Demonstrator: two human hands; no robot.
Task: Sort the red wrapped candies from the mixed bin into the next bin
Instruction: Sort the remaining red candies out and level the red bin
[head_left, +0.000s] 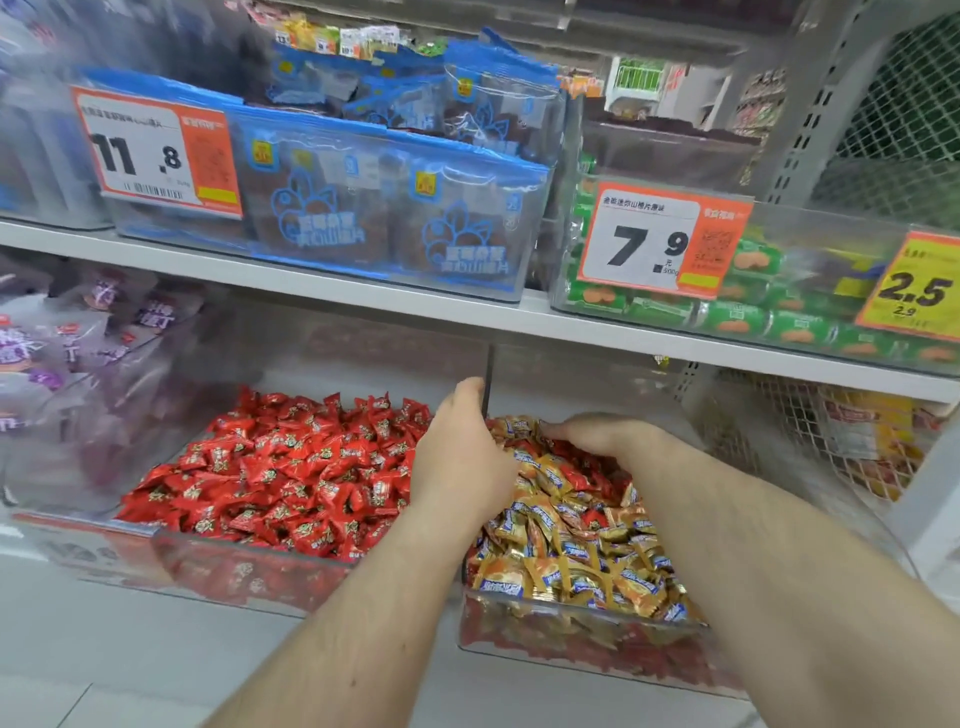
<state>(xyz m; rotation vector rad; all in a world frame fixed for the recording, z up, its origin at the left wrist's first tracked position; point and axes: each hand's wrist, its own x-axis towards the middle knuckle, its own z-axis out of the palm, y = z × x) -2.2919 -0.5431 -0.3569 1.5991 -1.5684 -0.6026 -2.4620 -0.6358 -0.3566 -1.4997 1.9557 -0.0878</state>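
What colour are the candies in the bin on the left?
Red wrappers, filling the left bin as red candies. Seen in the head view.

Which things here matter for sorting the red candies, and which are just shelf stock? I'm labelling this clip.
Part of the job:
mixed bin
red candies among the gold ones
red candy bin
left hand
right hand

Just shelf stock:
blue snack bags
green packets
purple bags
price tags

The fingertips of the right hand (597, 434) are buried among the gold candies (582, 551), so any grip cannot be told. The fingers of the left hand (462, 457) are hidden behind its back. Purple packets (78, 364) far left of the hands are blurred.
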